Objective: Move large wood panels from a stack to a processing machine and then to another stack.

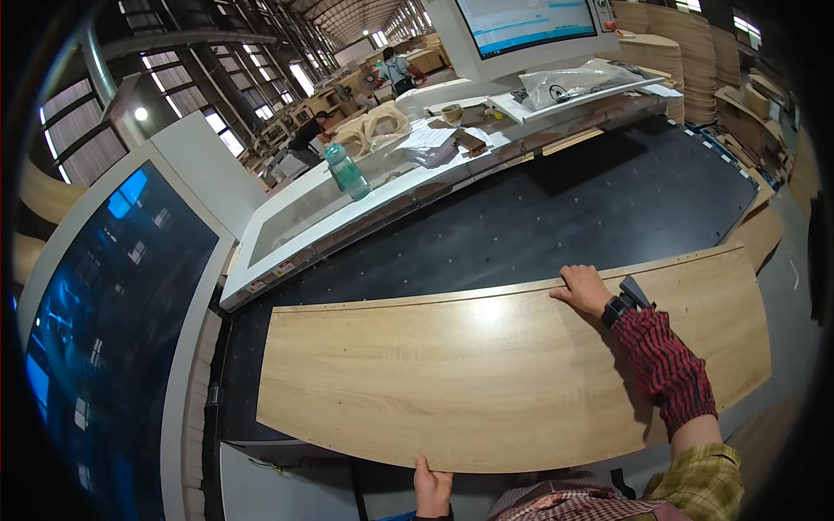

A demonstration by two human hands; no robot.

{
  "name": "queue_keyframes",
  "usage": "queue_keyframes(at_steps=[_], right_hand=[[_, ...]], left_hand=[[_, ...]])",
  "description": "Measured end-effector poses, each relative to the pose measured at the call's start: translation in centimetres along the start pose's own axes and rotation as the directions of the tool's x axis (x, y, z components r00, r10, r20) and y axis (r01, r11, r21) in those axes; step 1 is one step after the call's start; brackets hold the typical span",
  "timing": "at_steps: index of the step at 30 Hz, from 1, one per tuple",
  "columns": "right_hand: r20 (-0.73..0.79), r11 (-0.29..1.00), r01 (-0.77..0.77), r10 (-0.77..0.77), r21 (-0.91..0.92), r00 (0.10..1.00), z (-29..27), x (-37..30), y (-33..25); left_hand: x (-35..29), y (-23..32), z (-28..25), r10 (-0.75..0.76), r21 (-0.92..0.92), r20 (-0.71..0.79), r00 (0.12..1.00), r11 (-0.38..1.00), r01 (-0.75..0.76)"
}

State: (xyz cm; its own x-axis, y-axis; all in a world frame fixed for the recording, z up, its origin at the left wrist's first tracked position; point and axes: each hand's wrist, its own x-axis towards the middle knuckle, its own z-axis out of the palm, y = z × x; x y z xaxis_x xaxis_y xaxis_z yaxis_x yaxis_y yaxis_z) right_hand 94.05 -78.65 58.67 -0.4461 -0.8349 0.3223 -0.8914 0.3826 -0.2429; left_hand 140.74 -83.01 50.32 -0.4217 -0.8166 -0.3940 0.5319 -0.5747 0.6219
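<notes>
A long, light wood-grain panel (417,365) lies across the near side of a black machine table (486,226), its near edge overhanging the front. Small holes dot its face, and a groove runs along its far edge. My left hand (432,491) grips the near edge from below, thumb up against the rim and the other fingers hidden beneath. My right hand (585,290) reaches across the panel and holds its far edge, fingers curled over the rim. A black watch-like band (618,307) and a red-and-black sleeve cover are on that arm.
Behind the table runs a white machine beam (304,226) carrying a green bottle (347,172), papers (430,139) and a plastic bag (573,82). A monitor (530,26) stands above it. A dark glossy cabinet panel (113,347) borders the left. Stacked boards (695,61) stand far right; two people work farther back.
</notes>
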Motion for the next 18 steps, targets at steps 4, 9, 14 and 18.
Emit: queue_keyframes(at_steps=[4, 9, 14, 18], right_hand=[[0.056, 0.995, -0.041, 0.046, -0.086, 0.997, -0.2, 0.7, 0.0], [0.121, 0.991, -0.060, 0.074, -0.117, 0.990, -1.9, -1.9, -1.0], [0.035, 0.982, -0.127, 0.133, -0.137, 0.990, -8.5, -6.4, -2.0], [-0.166, 0.936, -0.160, 0.112, -0.313, 0.980, -19.0, -10.9, 0.4]], left_hand=[[-0.4, 0.0, 0.4, -0.063, 0.013, -0.081, 0.995, 0.998, 0.064], [-1.8, 1.0, 0.4, -0.149, -0.041, -0.088, 0.985, 0.989, 0.145], [-3.8, 2.4, 3.8, -0.283, -0.020, -0.189, 0.940, 0.958, 0.285], [-4.6, 1.7, 8.6, -0.263, 0.098, 0.030, 0.964, 0.961, 0.259]])
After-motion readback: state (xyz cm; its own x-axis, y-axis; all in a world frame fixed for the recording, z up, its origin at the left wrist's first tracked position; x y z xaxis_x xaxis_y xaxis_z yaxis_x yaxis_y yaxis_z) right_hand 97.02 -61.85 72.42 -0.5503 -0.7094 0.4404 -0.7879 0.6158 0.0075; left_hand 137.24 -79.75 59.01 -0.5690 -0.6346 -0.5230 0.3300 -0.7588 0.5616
